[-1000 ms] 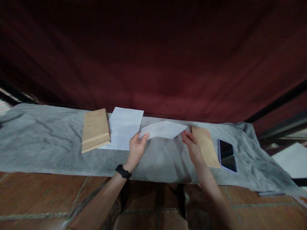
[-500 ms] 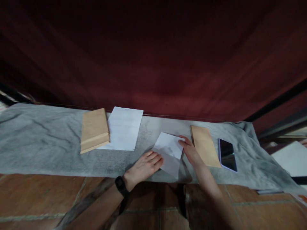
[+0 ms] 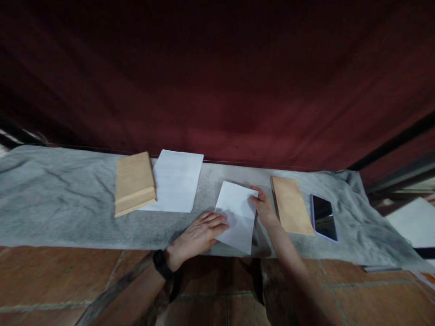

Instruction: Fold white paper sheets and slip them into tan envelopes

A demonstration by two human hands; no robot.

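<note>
A creased white sheet of paper [image 3: 238,217] is tilted between my hands, near the front edge of the grey cloth. My left hand [image 3: 204,231], with a black watch at the wrist, grips its lower left side, fingers over the top and thumb at the edge. At the upper right edge, my right hand [image 3: 263,206] pinches the sheet. Just right of that hand lies a small pile of brown envelopes [image 3: 292,206]. On the left, more brown envelopes [image 3: 134,181] overlap a stack of white paper [image 3: 178,181].
A phone in a purple case [image 3: 324,217] lies right of the envelopes. The grey cloth [image 3: 68,199] covers a long, narrow surface, wrinkled at both ends. Behind it hangs a dark red curtain [image 3: 217,113]. Below is a tiled floor [image 3: 68,276].
Both hands have shifted slightly left with the sheet, and its top edge now sits a little farther from me. The envelopes, paper stack and phone stay in place.
</note>
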